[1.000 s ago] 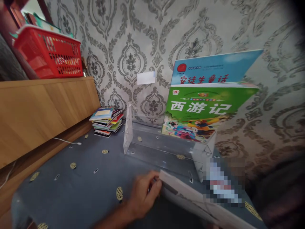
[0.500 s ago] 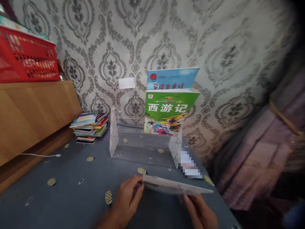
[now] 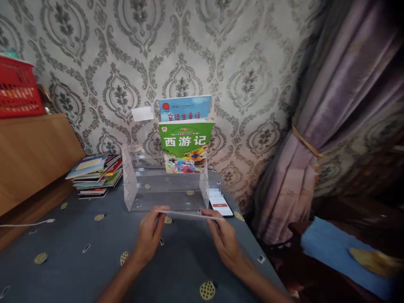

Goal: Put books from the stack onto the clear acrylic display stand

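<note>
A thin pale book (image 3: 186,213), seen almost edge-on, is held level between my two hands just in front of the rack. My left hand (image 3: 152,229) pinches its left end, and my right hand (image 3: 224,235) grips its right end. Behind it stands a clear stepped display rack (image 3: 167,183). A green picture book (image 3: 186,145) stands upright at the rack's right side, overlapping the lower part of a blue book (image 3: 185,107) behind it. The cover of the held book cannot be made out.
Stacked books (image 3: 96,174) lie left of the rack, near a wooden cabinet (image 3: 38,151) bearing a red basket (image 3: 19,88). A phone (image 3: 221,206) lies at the rack's right. A white cable (image 3: 28,224) crosses the patterned tablecloth (image 3: 104,240). A tied curtain (image 3: 290,168) hangs right.
Both hands have carried the thin book forward, closer to the rack, and it is now more nearly edge-on. My view has turned right, showing more of the curtain and the phone.
</note>
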The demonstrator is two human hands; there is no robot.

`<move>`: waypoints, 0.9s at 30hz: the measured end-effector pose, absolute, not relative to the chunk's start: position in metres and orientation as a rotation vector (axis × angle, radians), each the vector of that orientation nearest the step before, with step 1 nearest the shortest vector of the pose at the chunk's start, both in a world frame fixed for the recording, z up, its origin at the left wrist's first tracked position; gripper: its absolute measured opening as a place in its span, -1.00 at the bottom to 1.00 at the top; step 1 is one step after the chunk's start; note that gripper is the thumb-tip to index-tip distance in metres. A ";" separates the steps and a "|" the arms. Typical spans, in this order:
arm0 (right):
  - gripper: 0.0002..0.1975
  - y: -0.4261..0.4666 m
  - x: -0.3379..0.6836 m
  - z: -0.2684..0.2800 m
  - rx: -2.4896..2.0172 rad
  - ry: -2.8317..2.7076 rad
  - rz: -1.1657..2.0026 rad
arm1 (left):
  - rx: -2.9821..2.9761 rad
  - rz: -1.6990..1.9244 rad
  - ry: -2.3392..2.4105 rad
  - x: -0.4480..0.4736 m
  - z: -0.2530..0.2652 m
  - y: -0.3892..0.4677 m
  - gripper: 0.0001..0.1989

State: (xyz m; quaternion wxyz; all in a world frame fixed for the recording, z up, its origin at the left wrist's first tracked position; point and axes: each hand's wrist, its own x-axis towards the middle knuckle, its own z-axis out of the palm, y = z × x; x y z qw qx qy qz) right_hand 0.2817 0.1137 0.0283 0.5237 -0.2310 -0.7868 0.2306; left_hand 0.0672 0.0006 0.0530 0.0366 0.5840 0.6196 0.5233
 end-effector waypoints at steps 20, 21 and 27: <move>-0.74 0.205 0.225 0.145 -0.351 -1.620 0.419 | 2.084 1.948 1.927 0.031 0.176 0.095 -0.78; -0.75 0.209 0.223 0.146 -0.340 -1.615 0.430 | 2.093 1.934 1.936 0.030 0.178 0.098 -0.78; -0.73 0.223 0.218 0.144 -0.354 -1.620 0.467 | 2.153 1.862 1.959 0.023 0.178 0.109 -0.79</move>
